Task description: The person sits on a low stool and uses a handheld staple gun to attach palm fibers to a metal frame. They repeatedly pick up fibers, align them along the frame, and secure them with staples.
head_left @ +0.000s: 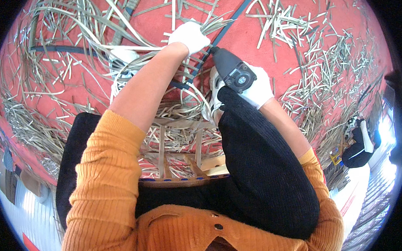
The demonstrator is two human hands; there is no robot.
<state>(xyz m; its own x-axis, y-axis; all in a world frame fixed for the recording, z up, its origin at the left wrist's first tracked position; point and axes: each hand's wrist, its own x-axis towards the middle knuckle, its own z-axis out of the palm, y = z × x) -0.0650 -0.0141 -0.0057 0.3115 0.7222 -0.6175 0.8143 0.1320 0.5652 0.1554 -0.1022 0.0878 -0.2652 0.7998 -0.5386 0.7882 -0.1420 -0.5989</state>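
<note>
Gripping a dark power tool [228, 69], the gloved right hand [259, 89] has its fingers mostly hidden behind the casing, so how they are set cannot be told. The tool lies just left of that glove, its long axis slanting up and leftward to a narrow nose, which ends right at a dark bar [233, 22]; whether they touch is unclear. The bar slopes from upper right to lower left, roughly crosswise to the tool. Beyond it, just above and left of the nose, is the gloved left hand [188, 37], bent over pale woven strips [138, 48]; whether it pinches or merely presses them cannot be told. On the tool's rear cap sits a small round bluish emblem, with no legible lettering. Farther out, cut strip scraps [279, 23] litter the red floor covering [269, 52].
</note>
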